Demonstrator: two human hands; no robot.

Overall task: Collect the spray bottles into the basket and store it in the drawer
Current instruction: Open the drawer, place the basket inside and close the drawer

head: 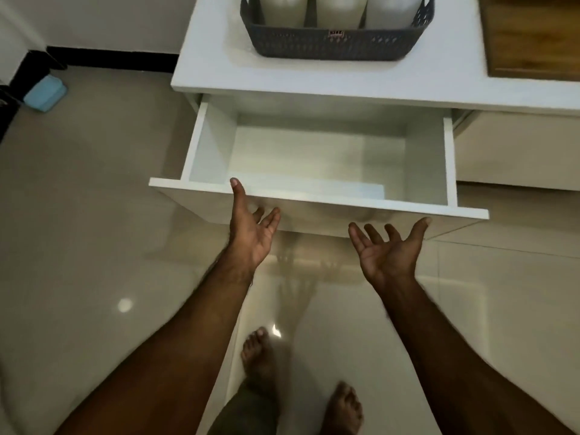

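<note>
A dark grey perforated basket point(335, 42) stands on the white cabinet top point(219, 73), holding three white bottles point(340, 11) whose tops are cut off by the frame edge. Below it the white drawer point(317, 194) is pulled out and has nothing inside. My left hand point(251, 233) hovers palm up just in front of the drawer's front panel, its thumb tip over the front edge. My right hand point(389, 249) is also palm up with spread fingers, a little before the drawer front. Neither hand holds anything.
A wooden board point(533, 36) lies on the cabinet top at the right. A light blue object point(45, 92) sits on the glossy tiled floor point(94, 215) by the wall at the left. My bare feet point(260, 356) stand below the drawer.
</note>
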